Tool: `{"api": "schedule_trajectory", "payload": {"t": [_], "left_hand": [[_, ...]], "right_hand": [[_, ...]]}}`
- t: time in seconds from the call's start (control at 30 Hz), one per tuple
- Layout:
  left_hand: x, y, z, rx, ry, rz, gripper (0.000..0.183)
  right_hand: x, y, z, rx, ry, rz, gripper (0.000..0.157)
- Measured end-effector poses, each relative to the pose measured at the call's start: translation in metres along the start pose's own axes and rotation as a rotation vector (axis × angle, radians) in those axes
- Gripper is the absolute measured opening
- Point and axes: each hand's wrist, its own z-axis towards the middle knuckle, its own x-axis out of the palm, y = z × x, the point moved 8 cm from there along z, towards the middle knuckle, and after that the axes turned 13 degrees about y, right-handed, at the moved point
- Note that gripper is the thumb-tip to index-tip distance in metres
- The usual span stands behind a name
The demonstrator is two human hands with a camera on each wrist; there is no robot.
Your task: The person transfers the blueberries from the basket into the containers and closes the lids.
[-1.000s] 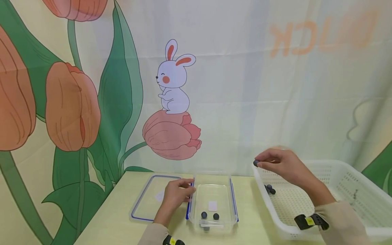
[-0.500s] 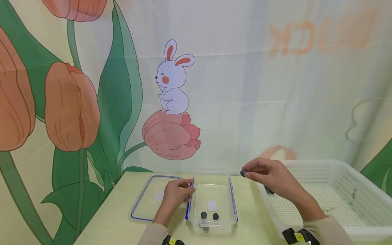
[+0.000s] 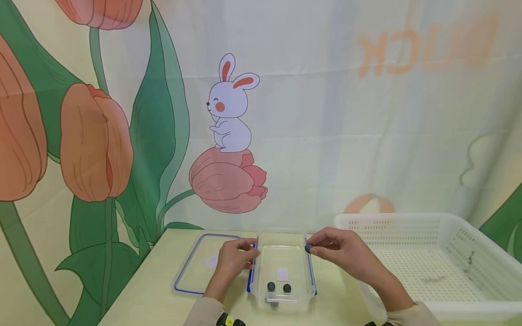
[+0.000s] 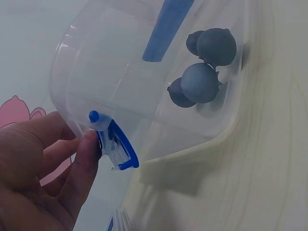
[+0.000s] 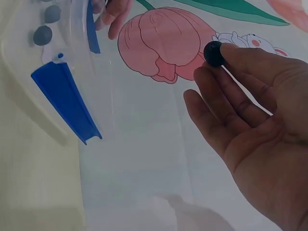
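Note:
My right hand (image 3: 348, 256) pinches a blueberry (image 3: 308, 247) between thumb and fingertips, at the right rim of a clear plastic food container (image 3: 281, 258) in the head view. In the right wrist view the same blueberry (image 5: 214, 53) sits at the tips of the fingers, apart from the container's blue latch (image 5: 66, 101). My left hand (image 3: 233, 259) grips the container's left wall near its rim. The left wrist view has thumb and fingers beside a blue latch (image 4: 118, 142). Several blueberries (image 4: 200, 83) lie inside, toward the near end.
A clear lid (image 3: 183, 271) with a blue seal lies left of the container, partly behind the left hand. To the right stands a white perforated basket (image 3: 461, 303). Behind the table (image 3: 138, 290) hangs a printed cloth with a rabbit (image 3: 233, 131) and tulips.
My right hand has carried the blueberry from above the basket's left edge leftward and down to the container's right rim. The left hand and container have stayed in place.

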Motion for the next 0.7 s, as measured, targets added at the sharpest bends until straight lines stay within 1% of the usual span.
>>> {"api": "schedule_trajectory", "payload": {"t": [0.2,0.4,0.57,0.7], "left_hand": [[-0.001,-0.001,-0.001,0.003,-0.003,0.0,0.034],[-0.002,-0.002,-0.001,0.001,-0.002,-0.004,0.035],[-0.001,-0.001,0.0,-0.005,0.001,-0.005,0.035],[0.0,-0.001,-0.001,-0.005,0.0,-0.001,0.035]], "right_hand": [[0.013,0.002,0.004,-0.007,0.022,-0.009,0.014],[0.031,-0.003,0.01,-0.011,0.082,0.019,0.013],[0.048,-0.012,0.015,0.015,0.138,0.019,0.011],[0.06,-0.018,0.017,0.041,0.161,0.005,0.009]]}}
